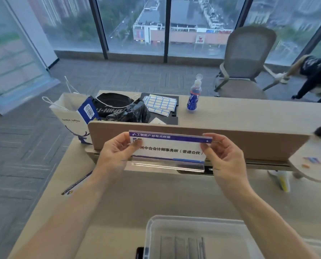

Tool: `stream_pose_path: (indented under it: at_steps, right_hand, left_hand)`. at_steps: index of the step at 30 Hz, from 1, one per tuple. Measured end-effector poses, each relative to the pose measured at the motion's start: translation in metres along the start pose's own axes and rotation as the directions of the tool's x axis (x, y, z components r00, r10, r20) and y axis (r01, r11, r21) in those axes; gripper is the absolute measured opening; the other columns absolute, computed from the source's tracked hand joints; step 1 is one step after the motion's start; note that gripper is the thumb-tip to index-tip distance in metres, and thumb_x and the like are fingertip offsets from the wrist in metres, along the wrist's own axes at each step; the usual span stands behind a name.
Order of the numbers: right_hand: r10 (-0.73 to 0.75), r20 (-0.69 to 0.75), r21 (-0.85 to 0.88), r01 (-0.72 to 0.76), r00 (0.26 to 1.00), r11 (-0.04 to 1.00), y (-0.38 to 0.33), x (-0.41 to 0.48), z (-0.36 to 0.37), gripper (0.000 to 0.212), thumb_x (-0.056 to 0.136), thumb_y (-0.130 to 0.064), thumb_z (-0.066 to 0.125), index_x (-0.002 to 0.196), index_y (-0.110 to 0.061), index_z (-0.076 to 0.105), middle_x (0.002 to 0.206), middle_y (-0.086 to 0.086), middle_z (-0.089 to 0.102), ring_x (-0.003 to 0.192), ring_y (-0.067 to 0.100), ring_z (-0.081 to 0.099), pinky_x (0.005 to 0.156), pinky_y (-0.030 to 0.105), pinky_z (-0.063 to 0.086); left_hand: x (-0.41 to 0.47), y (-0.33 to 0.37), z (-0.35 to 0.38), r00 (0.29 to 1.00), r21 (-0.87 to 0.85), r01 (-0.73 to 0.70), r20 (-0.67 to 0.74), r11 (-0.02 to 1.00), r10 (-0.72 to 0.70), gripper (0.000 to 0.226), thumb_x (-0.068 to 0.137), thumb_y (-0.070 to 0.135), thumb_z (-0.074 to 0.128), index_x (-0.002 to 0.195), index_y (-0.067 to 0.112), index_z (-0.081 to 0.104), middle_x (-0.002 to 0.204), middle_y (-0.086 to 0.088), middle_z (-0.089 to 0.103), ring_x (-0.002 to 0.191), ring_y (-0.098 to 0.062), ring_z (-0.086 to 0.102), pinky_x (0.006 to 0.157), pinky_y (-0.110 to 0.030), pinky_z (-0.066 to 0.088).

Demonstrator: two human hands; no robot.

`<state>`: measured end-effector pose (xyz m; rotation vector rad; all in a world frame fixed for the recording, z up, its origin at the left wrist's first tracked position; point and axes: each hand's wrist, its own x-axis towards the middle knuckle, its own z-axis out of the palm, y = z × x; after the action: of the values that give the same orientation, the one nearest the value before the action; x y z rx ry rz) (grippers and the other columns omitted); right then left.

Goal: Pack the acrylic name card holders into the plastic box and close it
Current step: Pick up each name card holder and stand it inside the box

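An acrylic name card holder (168,152) with a white and purple card inside is held up in the air in front of the desk divider. My left hand (116,152) pinches its left end and my right hand (221,156) pinches its right end. The clear plastic box (152,232) stands open on the desk at the bottom of the view, below my hands. Dark upright edges of several holders show inside it. No lid can be made out.
A beige divider (240,139) crosses the desk behind the holder. Beyond it lie a black bag (118,107), a white paper bag (68,113), label sheets (160,104) and a blue bottle (194,98). A grey chair (249,62) stands by the window.
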<state>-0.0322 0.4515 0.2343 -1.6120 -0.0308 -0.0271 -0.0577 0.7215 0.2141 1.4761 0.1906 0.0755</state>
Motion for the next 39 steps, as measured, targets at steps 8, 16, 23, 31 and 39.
stream_pose_path:
  at_steps: [8, 16, 23, 31, 39]
  right_hand:
    - [-0.096, 0.030, 0.077, 0.093, 0.995, 0.993, -0.071, -0.070, -0.072, 0.013, 0.098, -0.020, 0.055, 0.105, -0.022, 0.066, 0.100, -0.010, 0.077, 0.097, 0.007, 0.072, 0.084, 0.023, 0.059]
    - [-0.104, 0.015, 0.056, 0.103, 0.995, 0.993, -0.059, -0.155, -0.169, 0.012, 0.101, -0.023, 0.051, 0.103, -0.022, 0.063, 0.099, -0.004, 0.076, 0.096, 0.014, 0.073, 0.078, 0.032, 0.063]
    - [-0.209, 0.121, -0.122, 0.224, 0.970, 0.967, -0.058, -0.191, -0.223, 0.018, 0.102, -0.021, 0.052, 0.104, -0.031, 0.067, 0.098, -0.011, 0.074, 0.098, 0.011, 0.071, 0.075, 0.039, 0.063]
    - [0.051, -0.008, -0.021, -0.051, 0.999, 0.998, -0.011, -0.195, -0.230, 0.055, 0.093, -0.032, 0.066, 0.141, -0.031, 0.040, 0.142, -0.009, 0.049, 0.133, 0.008, 0.047, 0.108, 0.044, 0.046]
    - [0.452, 0.182, 0.095, -0.473, 0.873, 0.876, 0.068, -0.228, -0.198, 0.035, 0.100, -0.009, 0.050, 0.132, -0.025, 0.046, 0.120, -0.004, 0.066, 0.101, 0.008, 0.067, 0.066, 0.016, 0.052]
  left_hand:
    - [-0.089, 0.081, 0.076, 0.999, -0.035, -0.001, -0.043, 0.999, 0.000, 0.029, 0.080, 0.029, 0.075, 0.106, 0.016, 0.077, 0.114, -0.013, 0.079, 0.108, -0.035, 0.076, 0.086, -0.047, 0.060]
    - [-0.179, 0.083, 0.180, 0.927, 0.588, -0.146, -0.201, 0.795, 0.318, 0.056, 0.071, 0.042, 0.088, 0.120, 0.038, 0.062, 0.129, 0.011, 0.068, 0.118, -0.011, 0.066, 0.099, -0.038, 0.053]
    - [-0.231, 0.077, 0.247, 0.904, 0.815, -0.427, 0.397, 0.392, 0.161, 0.032, 0.101, 0.021, 0.064, 0.131, 0.033, 0.067, 0.120, 0.014, 0.074, 0.108, -0.004, 0.069, 0.090, -0.031, 0.059]
    - [-0.258, 0.046, 0.254, 0.976, 0.708, -0.216, 0.150, 0.672, 0.155, 0.020, 0.101, 0.019, 0.063, 0.116, 0.031, 0.071, 0.105, 0.016, 0.079, 0.093, -0.001, 0.075, 0.077, -0.035, 0.065]
    - [-0.268, -0.033, 0.271, 0.978, 0.547, 0.175, -0.003, 0.819, -0.206, 0.016, 0.101, 0.015, 0.064, 0.116, 0.019, 0.063, 0.103, -0.003, 0.080, 0.086, -0.015, 0.080, 0.074, -0.039, 0.067]
